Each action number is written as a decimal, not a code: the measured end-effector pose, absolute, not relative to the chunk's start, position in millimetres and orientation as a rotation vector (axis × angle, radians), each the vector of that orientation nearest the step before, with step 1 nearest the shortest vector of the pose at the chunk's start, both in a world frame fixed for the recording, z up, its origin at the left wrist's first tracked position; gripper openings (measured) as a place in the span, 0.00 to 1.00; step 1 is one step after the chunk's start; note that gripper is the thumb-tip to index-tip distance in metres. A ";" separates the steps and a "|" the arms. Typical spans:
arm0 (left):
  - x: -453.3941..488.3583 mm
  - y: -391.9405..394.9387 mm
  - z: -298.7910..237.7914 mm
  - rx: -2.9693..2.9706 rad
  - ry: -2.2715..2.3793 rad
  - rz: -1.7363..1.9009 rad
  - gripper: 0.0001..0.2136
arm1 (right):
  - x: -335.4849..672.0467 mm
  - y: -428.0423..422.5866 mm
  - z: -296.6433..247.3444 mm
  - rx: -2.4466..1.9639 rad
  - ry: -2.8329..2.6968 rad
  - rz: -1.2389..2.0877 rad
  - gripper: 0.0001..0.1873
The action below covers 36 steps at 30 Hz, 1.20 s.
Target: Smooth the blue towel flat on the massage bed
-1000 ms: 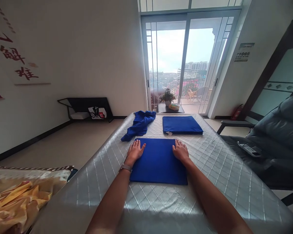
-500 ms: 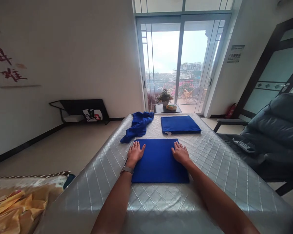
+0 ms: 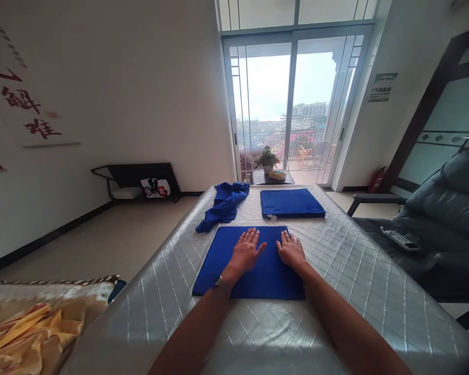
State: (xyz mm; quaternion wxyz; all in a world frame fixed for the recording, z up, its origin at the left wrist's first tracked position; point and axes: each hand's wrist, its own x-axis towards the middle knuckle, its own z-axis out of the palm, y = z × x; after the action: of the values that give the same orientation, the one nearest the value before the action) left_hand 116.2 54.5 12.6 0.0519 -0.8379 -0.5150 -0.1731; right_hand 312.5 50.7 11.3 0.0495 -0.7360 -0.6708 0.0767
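A flat blue rectangle of folded cloth lies on the quilted silver-grey surface in front of me. My left hand rests palm down near its middle, fingers stretched forward and thumb out. At its right edge, my right hand also lies flat with fingers extended. Neither hand grips anything. Beyond the cloth, to the right, sits a neat blue folded stack with a small white tag at its front. A crumpled blue cloth lies at the far left. The cloth under my palms is hidden.
The quilted silver-grey cover spreads around the cloths. A dark armchair with a corded device stands right. Yellow fabric lies at lower left. A potted plant stands beyond the far edge, before glass doors.
My left hand has moved right, from the cloth's left edge towards its middle, exposing the left part. My right hand stays at the right edge. The view has shifted slightly.
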 end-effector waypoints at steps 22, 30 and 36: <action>31.3 94.1 0.4 -2.263 -2.261 -0.217 0.37 | 313.6 51.0 13.2 -2.213 -2.051 0.285 0.36; 28.4 96.0 -3.9 -2.219 -2.257 -0.255 0.38 | 318.4 53.8 11.5 -2.205 -2.077 0.255 0.36; 25.8 98.3 -8.4 -2.228 -2.224 -0.333 0.38 | 319.9 55.1 9.8 -2.218 -2.081 0.257 0.36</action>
State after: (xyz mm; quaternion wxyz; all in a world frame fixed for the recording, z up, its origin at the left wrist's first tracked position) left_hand 25.8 98.3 -8.4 -0.0121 -0.7039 -0.7024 -0.1052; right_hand 319.9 55.1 9.8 0.0448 -0.7259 -0.6812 0.0840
